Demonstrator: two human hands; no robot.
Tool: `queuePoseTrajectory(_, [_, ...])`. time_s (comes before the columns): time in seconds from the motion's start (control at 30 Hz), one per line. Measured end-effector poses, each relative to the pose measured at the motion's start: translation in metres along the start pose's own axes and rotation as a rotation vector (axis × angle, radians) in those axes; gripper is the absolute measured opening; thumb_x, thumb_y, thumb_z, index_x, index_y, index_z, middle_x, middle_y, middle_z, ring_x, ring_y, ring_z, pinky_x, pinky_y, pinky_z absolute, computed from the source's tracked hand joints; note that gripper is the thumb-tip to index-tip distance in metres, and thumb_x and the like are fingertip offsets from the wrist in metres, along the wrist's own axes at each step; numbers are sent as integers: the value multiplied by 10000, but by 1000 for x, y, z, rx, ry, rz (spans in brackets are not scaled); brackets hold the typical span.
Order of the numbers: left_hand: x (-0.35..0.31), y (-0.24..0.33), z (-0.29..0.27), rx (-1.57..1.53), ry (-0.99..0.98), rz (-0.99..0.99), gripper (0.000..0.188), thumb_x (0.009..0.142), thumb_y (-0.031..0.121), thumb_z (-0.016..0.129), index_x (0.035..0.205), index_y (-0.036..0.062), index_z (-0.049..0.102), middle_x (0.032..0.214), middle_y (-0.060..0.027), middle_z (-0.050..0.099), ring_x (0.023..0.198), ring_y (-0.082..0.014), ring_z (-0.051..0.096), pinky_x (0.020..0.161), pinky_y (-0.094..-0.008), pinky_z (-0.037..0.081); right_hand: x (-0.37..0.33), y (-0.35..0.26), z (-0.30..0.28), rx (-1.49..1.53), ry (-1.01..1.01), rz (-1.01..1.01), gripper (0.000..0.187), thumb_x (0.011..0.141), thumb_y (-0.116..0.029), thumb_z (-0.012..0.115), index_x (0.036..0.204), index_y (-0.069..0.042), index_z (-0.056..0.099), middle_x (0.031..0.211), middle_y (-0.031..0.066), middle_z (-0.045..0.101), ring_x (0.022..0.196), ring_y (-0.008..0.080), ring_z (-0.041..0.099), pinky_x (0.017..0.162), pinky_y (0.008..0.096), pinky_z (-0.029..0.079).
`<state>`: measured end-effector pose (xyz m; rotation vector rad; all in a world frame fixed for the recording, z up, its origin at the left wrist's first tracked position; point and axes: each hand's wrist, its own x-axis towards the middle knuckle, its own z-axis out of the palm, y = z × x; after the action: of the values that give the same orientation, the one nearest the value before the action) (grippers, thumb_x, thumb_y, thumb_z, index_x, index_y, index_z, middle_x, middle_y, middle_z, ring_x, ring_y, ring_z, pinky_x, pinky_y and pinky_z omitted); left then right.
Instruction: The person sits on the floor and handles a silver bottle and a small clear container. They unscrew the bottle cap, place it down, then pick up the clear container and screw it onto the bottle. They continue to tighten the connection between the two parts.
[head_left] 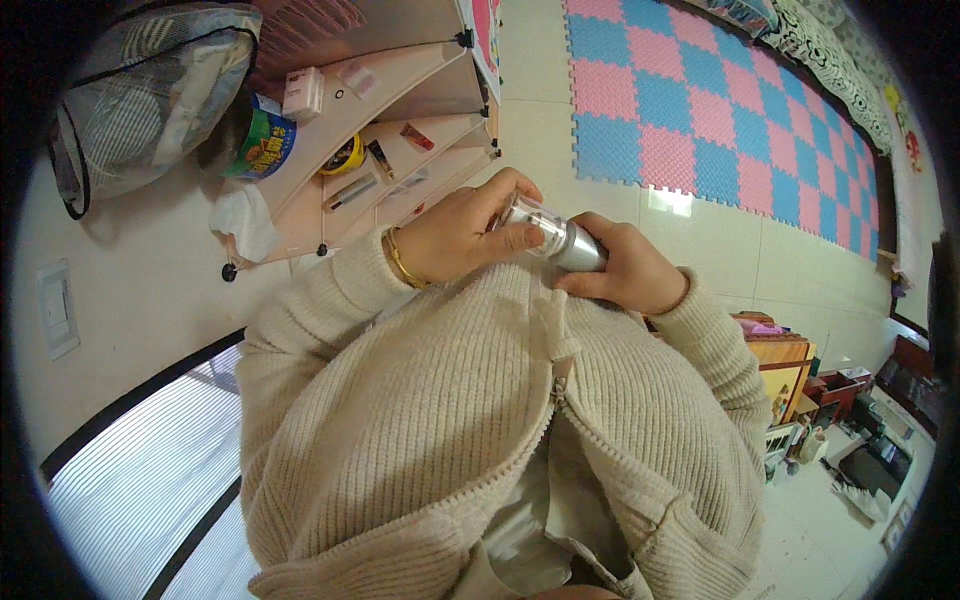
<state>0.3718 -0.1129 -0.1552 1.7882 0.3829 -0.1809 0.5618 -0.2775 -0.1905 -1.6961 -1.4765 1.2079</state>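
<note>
Bottle [562,240] lies between my two hands, just in front of my sweater [450,370], tilted so that its silver end [584,252] points to my right and slightly back toward me. To handle it well, I judge that both grips should share one line along its length, so neither end is levered sideways. A steady hold on the silver end seems best, with only light pressure on the clear end [520,213], which looks smooth and may slip. Elbows tucked close would help, since nothing but my hands appears to bear the weight and a loose grip could let it drop.

My right hand [645,268] is clamped on the silver end: the fingers curl over its far side and the thumb presses along its near side, so the metal sits between them. My left hand [450,238] is closed round the clear end, thumb across the near side, forefinger bent round the far one; the other fingertips are hidden, so I cannot tell how firmly they press. Between both grips, the bottle's middle shows bare. The shelf [400,95] stands beyond my left wrist, apart from the bottle.
</note>
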Motion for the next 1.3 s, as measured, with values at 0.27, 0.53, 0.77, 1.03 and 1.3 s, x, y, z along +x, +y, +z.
queuePoseTrajectory(0.27, [-2, -11, 2, -192, 19, 232, 466, 833, 189, 652, 1194, 25, 406, 1083, -86, 457, 853, -120, 506, 682, -251, 473, 1, -7, -5, 8, -55, -1, 682, 622, -430, 798, 1106, -19, 550, 963, 144, 587, 870, 283, 574, 760, 391, 465])
queuePoseTrajectory(0.53, [1, -11, 2, -441, 53, 16, 485, 860, 285, 626, 1210, 41, 396, 1043, -62, 471, 680, -58, 482, 566, -192, 443, 1, -14, -6, 5, -48, -77, 499, 719, -200, 747, 1086, 40, 511, 755, 75, 604, 566, 107, 551, 518, 256, 453])
queuePoseTrajectory(0.77, [-3, 0, 2, -457, 26, 6, 430, 876, 244, 597, 1202, 45, 399, 972, -25, 488, 679, -46, 471, 548, -178, 420, 1, -21, -9, 150, -103, 58, 527, 699, -310, 755, 1061, 11, 545, 732, 118, 619, 613, 197, 600, 579, 317, 473])
queuePoseTrajectory(1.03, [-2, -6, 0, -813, 38, -61, 394, 885, 235, 564, 1199, 58, 405, 944, -16, 499, 665, -54, 475, 558, -179, 417, -3, -14, -5, 272, -72, 43, 538, 709, -278, 765, 1088, 15, 519, 756, 80, 606, 617, 148, 574, 570, 290, 468])
queuePoseTrajectory(1.3, [0, -1, 3, -750, 51, -30, 427, 860, 239, 596, 1198, 54, 413, 1001, -24, 497, 732, -58, 482, 589, -191, 431, -3, -11, -3, 360, -37, -24, 531, 712, -267, 770, 1085, 15, 518, 785, 73, 599, 697, 140, 565, 624, 283, 469])
